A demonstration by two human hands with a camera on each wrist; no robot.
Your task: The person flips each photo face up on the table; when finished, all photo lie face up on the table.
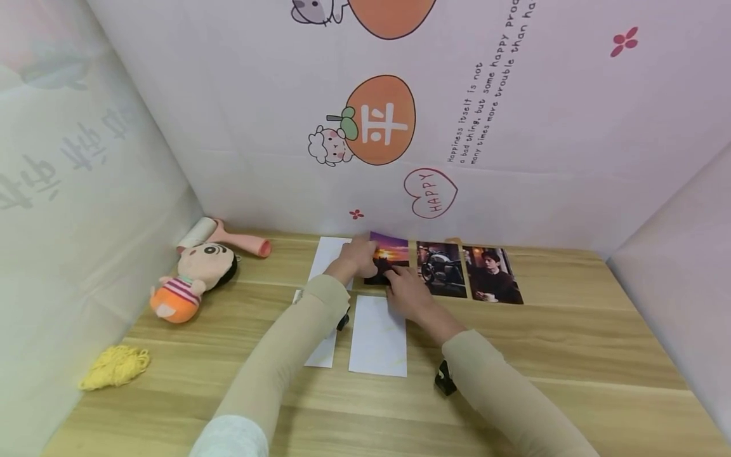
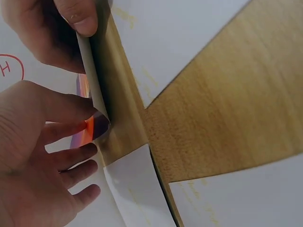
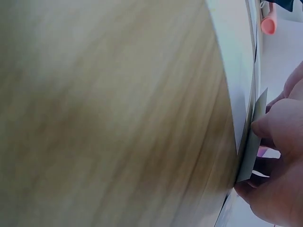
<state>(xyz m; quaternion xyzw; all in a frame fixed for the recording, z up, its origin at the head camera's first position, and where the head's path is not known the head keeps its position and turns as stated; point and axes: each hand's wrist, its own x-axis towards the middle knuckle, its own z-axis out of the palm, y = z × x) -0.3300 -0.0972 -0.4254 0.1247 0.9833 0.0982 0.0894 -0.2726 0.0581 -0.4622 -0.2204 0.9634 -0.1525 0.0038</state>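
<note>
A sunset photo card (image 1: 395,247) with purple and orange sky is held up at the back of the table, slightly curled. My left hand (image 1: 358,256) pinches its left edge between thumb and index finger; the other fingers are spread in the left wrist view. At its lower edge, my right hand (image 1: 408,293) grips the card with the thumb on its pale back (image 3: 252,146). To the right lie a motorcycle photo (image 1: 442,270) and a photo of a person in dark clothing (image 1: 492,276). White cards (image 1: 377,336) lie nearer, partly hidden by my left arm.
Another white card (image 1: 325,252) lies left of the sunset photo. On the left are a plush doll (image 1: 191,282), a pink-handled lint roller (image 1: 242,242) and a bundle of yellow yarn (image 1: 116,367). A printed white wall covering (image 1: 257,158) stands along the wooden table's back edge.
</note>
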